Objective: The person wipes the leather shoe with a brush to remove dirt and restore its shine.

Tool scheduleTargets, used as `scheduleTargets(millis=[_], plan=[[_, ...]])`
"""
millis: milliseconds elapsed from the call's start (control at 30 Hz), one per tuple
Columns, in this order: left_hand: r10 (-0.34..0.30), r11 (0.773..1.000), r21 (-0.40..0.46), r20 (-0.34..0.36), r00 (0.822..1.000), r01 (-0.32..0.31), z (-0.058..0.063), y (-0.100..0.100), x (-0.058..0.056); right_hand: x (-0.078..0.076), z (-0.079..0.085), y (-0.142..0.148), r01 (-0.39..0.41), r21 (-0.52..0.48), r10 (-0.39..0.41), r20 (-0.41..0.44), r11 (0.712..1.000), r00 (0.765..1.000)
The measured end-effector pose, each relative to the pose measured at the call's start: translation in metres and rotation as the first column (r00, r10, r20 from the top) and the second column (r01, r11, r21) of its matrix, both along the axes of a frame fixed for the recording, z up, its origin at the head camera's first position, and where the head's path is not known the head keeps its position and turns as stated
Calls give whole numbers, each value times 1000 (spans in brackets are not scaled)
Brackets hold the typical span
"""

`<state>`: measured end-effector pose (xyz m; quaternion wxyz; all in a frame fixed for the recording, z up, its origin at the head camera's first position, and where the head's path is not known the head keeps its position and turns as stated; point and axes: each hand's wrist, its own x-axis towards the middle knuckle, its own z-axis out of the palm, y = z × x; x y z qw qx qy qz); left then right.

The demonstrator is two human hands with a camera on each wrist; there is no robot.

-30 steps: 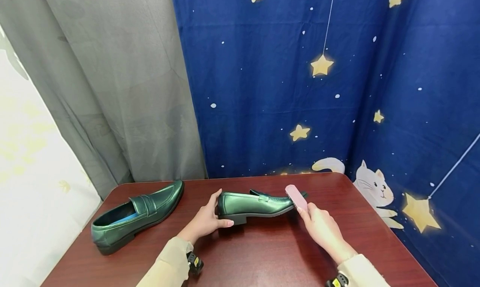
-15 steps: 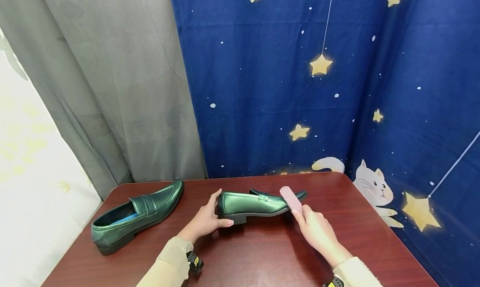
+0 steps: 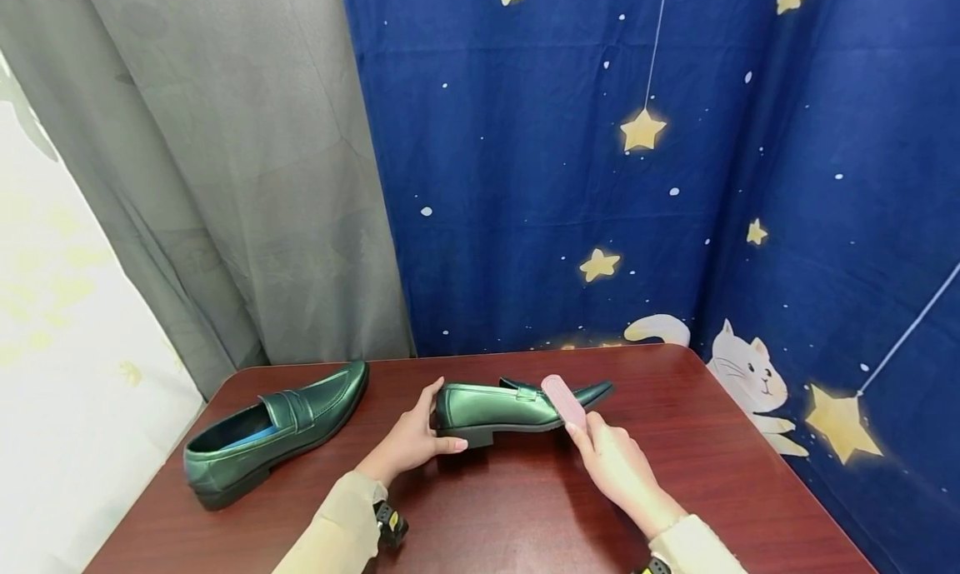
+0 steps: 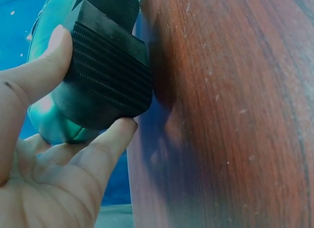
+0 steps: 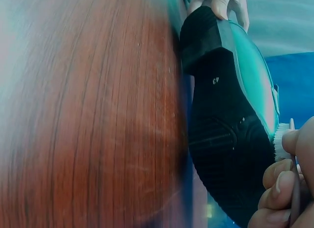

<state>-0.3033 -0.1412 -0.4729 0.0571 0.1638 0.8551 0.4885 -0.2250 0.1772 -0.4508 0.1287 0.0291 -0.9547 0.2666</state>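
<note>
A shiny green loafer [image 3: 487,407] is tipped with its near side low and its black sole [image 5: 221,120] turned partly toward me. My left hand [image 3: 408,441] grips it round the heel; in the left wrist view the thumb lies along the side of the ridged heel block [image 4: 105,66]. A pink brush [image 3: 564,401] is pinched in my right hand [image 3: 618,466]. Its white bristles [image 5: 281,139] press on the loafer's upper, just ahead of the strap, as the right wrist view shows.
A second green loafer [image 3: 277,428] with a blue insole stands at the left of the reddish-brown table [image 3: 510,516]. Behind the table hang a grey curtain [image 3: 285,182] and a blue star-patterned curtain [image 3: 525,182].
My right hand has slid the brush leftward along the loafer, from near the toe toward the strap. The left hand and both shoes stay where they were.
</note>
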Motion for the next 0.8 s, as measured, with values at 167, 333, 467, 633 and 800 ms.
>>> scheduleTargets(millis=[167,333,467,633,800], plan=[[-2,1000,0,3,1000,2,1,0,0,-1,-1,-9,-9,-5,9,-9,1000,1000],[-1,1000,11,9,1000,1,1,1,-1,-2,-3,-15,-14,-8,14,-22,1000,1000],[-3,1000,7,11,1000,2,1,0,-2,-2,-4,-18,-17,-10,17,-38,1000,999],[0,1000,-7,7,1000,0,-1,0,-3,-2,-5,-25,-20,2,20,-59,1000,998],[0,1000,-6,5,1000,0,-3,-1,-4,-3,-6,-34,-30,7,31,-74,1000,997]])
